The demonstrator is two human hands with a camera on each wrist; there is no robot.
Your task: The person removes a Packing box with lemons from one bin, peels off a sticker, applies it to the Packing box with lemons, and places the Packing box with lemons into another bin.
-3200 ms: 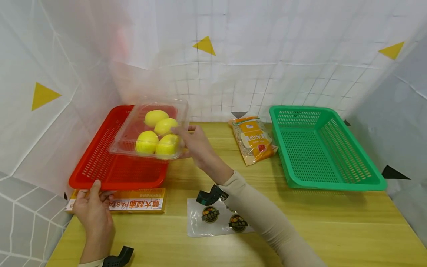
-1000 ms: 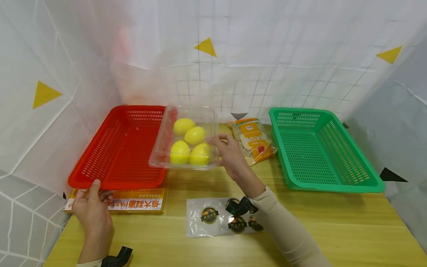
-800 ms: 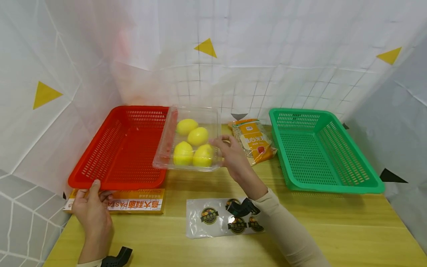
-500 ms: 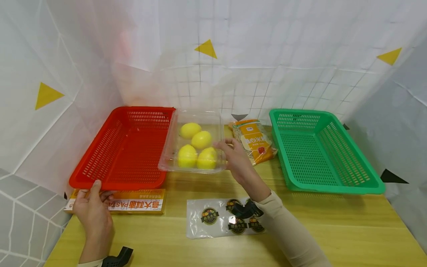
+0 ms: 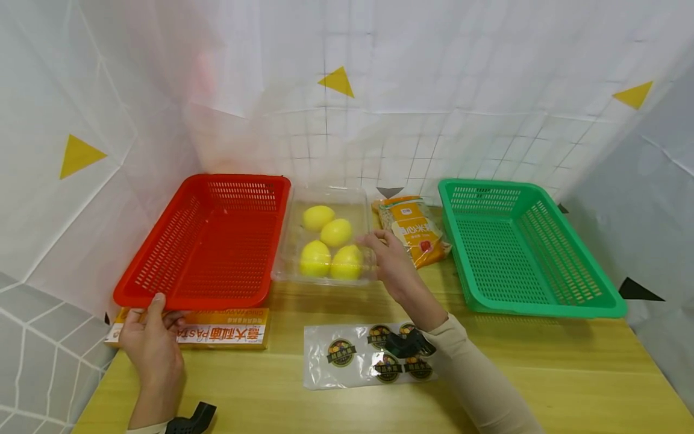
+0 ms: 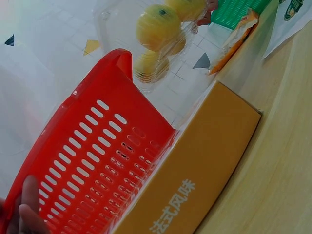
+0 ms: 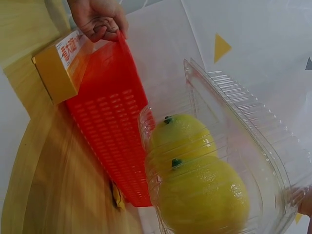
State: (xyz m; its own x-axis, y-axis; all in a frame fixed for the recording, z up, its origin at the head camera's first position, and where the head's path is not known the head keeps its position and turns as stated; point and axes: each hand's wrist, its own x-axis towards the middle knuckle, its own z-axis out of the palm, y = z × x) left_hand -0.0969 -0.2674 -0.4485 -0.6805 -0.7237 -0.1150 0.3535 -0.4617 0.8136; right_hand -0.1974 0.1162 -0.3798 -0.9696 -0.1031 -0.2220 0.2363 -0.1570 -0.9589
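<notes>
A clear plastic clamshell box (image 5: 328,196) with several yellow lemons (image 5: 336,232) sits low between the red basket (image 5: 206,241) and an orange bag. My right hand (image 5: 375,248) grips the box's right edge; I cannot tell whether the box rests on the table. My left hand (image 5: 154,313) pinches the red basket's front rim, thumb on top. In the right wrist view the lemons (image 7: 204,200) fill the box (image 7: 239,112), with the red basket (image 7: 109,126) and the left hand (image 7: 97,19) behind. The left wrist view shows the red basket (image 6: 97,156) and lemons (image 6: 158,27).
A green basket (image 5: 520,241) stands at the right. An orange grain bag (image 5: 414,232) lies between it and the box. A yellow pasta carton (image 5: 217,328) lies in front of the red basket, a clear bag with round stickers (image 5: 368,361) mid-table. White sheets wall the table.
The right hand has carried the lemon box rightward and downward, from over the red basket to the gap beside it. The left hand has kept its hold on the basket rim.
</notes>
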